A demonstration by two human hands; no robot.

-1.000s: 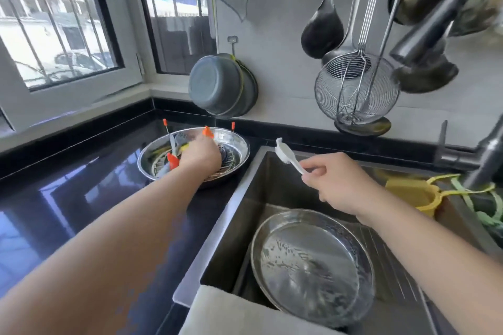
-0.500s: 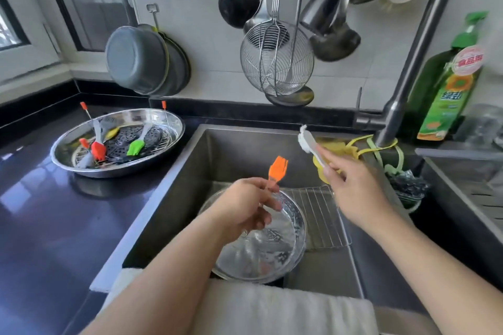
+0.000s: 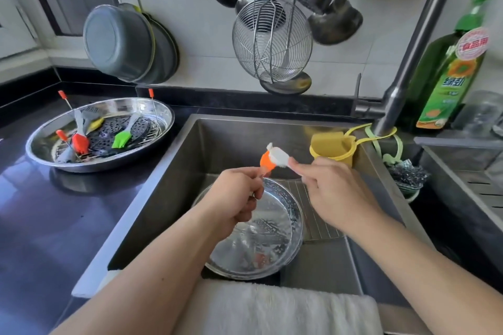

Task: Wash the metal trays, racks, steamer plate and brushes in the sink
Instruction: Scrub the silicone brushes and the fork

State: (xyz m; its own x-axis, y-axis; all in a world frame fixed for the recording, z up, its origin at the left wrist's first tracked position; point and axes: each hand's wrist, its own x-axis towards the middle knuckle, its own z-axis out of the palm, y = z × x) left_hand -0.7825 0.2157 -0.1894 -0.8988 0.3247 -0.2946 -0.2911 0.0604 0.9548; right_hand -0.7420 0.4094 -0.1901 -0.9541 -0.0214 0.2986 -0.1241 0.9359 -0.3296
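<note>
Your left hand (image 3: 239, 198) has its fingers curled around the handle of the orange brush (image 3: 266, 162), and your right hand (image 3: 330, 193) pinches the handle of the white scrubbing brush (image 3: 279, 156), whose head meets the orange bristles over the sink (image 3: 231, 139). Work the white head through the bristles from root to tip, turning the orange brush a little between strokes (residue probably hides near the base). Keep both over the round metal tray (image 3: 272, 239) lying in the basin at 6 o'clock, so drips fall there. The other brushes, red (image 3: 80, 143) and green (image 3: 122, 139), wait in the tray on the counter (image 3: 160, 111) at 9 o'clock, lying on a perforated steamer plate (image 3: 109, 130).
</note>
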